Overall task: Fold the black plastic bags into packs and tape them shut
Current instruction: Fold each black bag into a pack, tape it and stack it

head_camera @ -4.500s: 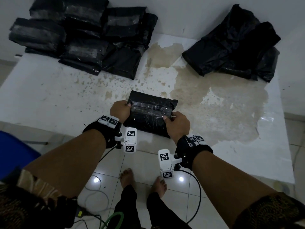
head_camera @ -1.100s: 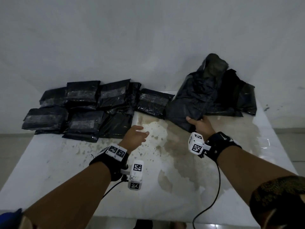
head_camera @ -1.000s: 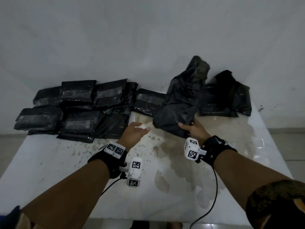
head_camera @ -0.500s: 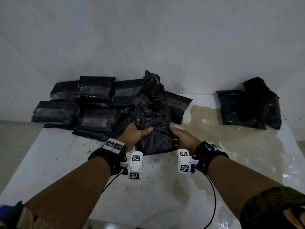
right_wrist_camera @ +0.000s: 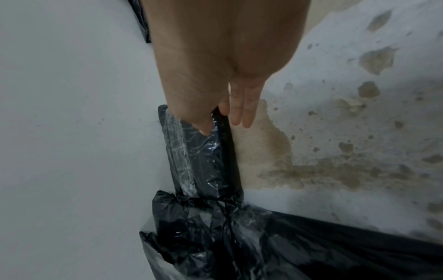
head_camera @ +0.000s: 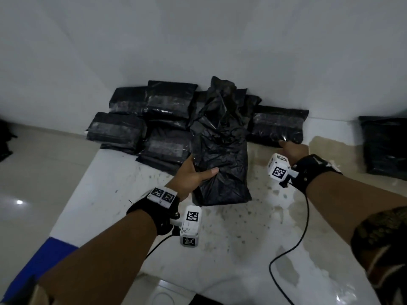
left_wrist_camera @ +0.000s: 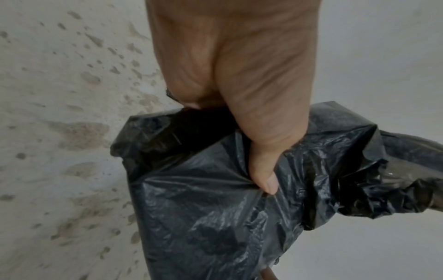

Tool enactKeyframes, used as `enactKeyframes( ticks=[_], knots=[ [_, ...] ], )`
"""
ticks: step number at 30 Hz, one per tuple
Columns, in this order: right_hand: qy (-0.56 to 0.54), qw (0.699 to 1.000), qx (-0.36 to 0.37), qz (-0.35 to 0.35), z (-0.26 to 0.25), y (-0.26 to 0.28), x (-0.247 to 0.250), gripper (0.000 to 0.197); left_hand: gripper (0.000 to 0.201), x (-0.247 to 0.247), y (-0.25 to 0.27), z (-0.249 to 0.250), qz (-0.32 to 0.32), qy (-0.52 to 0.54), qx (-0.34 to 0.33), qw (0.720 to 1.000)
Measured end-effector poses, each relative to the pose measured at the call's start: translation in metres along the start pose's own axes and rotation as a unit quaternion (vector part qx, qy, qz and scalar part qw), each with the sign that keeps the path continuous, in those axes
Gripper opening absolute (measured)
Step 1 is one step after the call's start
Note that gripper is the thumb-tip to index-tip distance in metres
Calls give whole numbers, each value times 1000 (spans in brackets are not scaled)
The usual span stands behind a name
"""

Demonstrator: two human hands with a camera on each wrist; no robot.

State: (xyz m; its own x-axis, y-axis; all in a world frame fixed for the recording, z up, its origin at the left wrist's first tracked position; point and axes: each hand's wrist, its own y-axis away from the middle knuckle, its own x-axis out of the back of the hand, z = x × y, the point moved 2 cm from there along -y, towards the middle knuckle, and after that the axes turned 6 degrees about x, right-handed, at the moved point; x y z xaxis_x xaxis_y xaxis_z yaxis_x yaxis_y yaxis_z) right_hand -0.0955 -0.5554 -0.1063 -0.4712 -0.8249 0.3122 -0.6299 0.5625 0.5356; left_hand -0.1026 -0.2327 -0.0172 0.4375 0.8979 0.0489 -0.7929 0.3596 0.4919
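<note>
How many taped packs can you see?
6: back-left pack, one atop it, front-left, front-middle, one behind the loose bag at, one touching the right hand at. More may be hidden.

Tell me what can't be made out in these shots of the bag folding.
- Left hand fingers: tucked behind the loose bag in both the head and left wrist views; only the thumb shows.
- Right hand at the taped pack: too small in the head view; the wrist view shows the thumb touching, a grip unclear.
- Bag pile at right: cut off by the head view's edge.
- Contents of the loose bag: hidden by black plastic.
</note>
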Motion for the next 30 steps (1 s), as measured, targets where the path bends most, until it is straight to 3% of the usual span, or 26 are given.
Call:
enactKeyframes(
  ticks=[3, 6, 8, 10, 12, 14, 20, 25, 28, 30],
  knots=[
    [-50, 999, -10, -4, -4, 2, 0, 62, 68, 1, 0, -3, -7, 3, 5, 1000],
    [-148, 989, 0, 10, -10, 41, -1, 66, 68, -5, 2, -4, -9, 9, 9, 1000],
    [-196, 978, 20, -67, -15, 81, -7, 58, 65, -13, 6, -2, -11, 4, 3, 1000],
    [-191, 958, 26, -211, -16, 122, -11, 54, 64, -23, 11, 0, -14, -7, -7, 1000],
    [-152, 938, 35, -310, -7, 147, -14, 51, 62, -32, 17, -1, -16, -17, -9, 1000],
    [-125, 931, 48, -340, 9, 161, -12, 42, 59, -40, 25, -7, -15, -27, -2, 1000],
    [-29, 920, 48, -387, 57, 189, -6, 37, 50, -47, 62, -49, -27, -76, 73, 994],
    [106, 910, 72, -394, 86, 200, -12, 53, 54, -42, 82, -83, -56, -98, 137, 984],
    [147, 901, 73, -401, 97, 209, -14, 51, 58, -33, 86, -97, -77, -163, 166, 970],
    [218, 888, 92, -393, 101, 211, -16, 70, 63, -23, 85, -102, -99, -222, 179, 953]
  ],
)
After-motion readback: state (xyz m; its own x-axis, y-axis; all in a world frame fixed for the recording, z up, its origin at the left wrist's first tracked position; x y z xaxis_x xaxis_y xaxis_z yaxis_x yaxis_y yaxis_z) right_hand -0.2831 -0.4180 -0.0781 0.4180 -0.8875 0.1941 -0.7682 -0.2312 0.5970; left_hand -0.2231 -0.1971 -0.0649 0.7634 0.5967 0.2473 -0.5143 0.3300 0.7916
